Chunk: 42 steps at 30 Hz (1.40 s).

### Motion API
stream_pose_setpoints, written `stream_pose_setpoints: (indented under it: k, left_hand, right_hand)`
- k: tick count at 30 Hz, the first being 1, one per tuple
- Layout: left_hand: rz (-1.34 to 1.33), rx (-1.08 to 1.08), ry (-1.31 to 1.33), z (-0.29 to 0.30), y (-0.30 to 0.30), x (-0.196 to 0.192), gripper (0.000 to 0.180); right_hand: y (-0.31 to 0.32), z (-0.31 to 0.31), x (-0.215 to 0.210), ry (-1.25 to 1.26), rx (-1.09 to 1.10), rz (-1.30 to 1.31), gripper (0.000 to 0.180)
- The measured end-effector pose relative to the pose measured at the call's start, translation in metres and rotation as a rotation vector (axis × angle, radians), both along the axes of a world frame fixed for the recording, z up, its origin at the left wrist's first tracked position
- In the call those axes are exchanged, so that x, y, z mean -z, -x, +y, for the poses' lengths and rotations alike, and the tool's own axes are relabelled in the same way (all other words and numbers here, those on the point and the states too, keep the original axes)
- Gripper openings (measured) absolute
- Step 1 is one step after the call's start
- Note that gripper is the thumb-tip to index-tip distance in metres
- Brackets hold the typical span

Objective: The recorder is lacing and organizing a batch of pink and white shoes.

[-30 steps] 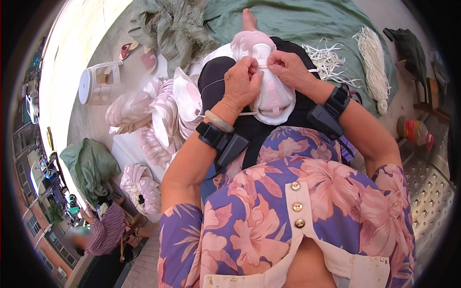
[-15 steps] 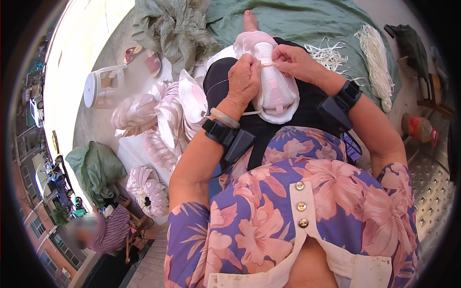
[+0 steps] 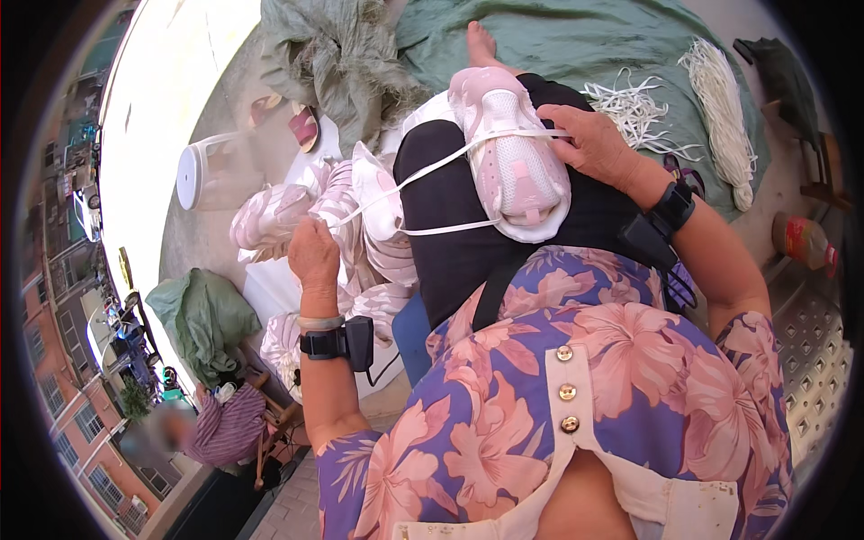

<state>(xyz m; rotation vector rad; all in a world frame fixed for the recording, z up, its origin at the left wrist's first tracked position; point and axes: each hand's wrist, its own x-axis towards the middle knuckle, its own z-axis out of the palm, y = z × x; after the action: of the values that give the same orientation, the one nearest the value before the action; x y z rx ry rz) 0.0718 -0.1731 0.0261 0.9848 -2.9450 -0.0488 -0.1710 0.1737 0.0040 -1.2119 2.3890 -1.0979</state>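
A pink and white sneaker (image 3: pixel 522 180) lies across my lap on black trousers, its mesh tongue facing up. A flat white shoelace (image 3: pixel 441 165) runs over the sneaker's upper, stretched sideways between my hands. Out to the left, my left hand (image 3: pixel 315 256) is closed round the lace's one end, well away from the shoe. Just right of the shoe, my right hand (image 3: pixel 589 144) pinches the lace between thumb and fingers. Another lace stretch (image 3: pixel 450 229) passes from the shoe's near end toward the left.
More pink and white shoes (image 3: pixel 270 220) are piled on the left. Loose white laces (image 3: pixel 630 108) and a thick lace bundle (image 3: pixel 720 117) lie right on green cloth (image 3: pixel 558 36). A white stool (image 3: pixel 216 166) and a person in a striped top (image 3: pixel 225 427) are left; a bottle (image 3: pixel 804 241) stands right.
My left hand has moved from the shoe far out to the left, drawing the lace out. My right hand has shifted slightly right, off the tongue.
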Motion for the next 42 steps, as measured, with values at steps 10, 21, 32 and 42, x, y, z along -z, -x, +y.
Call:
stream_pose_setpoints:
  k: [10, 21, 32, 42]
  left_hand:
    - [0.141, 0.581, -0.412, 0.142, 0.126, 0.005, 0.017]
    - [0.312, 0.417, 0.232, -0.027, 0.073, -0.050, 0.008]
    - [0.188, 0.067, 0.200, -0.160, -0.019, -0.131, 0.015]
    - [0.593, -0.122, -0.196, -0.257, -0.065, -0.227, 0.022]
  right_hand:
    - [0.003, 0.020, 0.008, -0.004, -0.066, 0.282, 0.013]
    - [0.048, 0.125, -0.013, -0.139, -0.010, 0.382, 0.011]
    - [0.114, 0.313, -0.065, -0.349, 0.307, 0.374, 0.021]
    - [0.167, 0.392, -0.127, -0.417, 0.469, 0.427, 0.027]
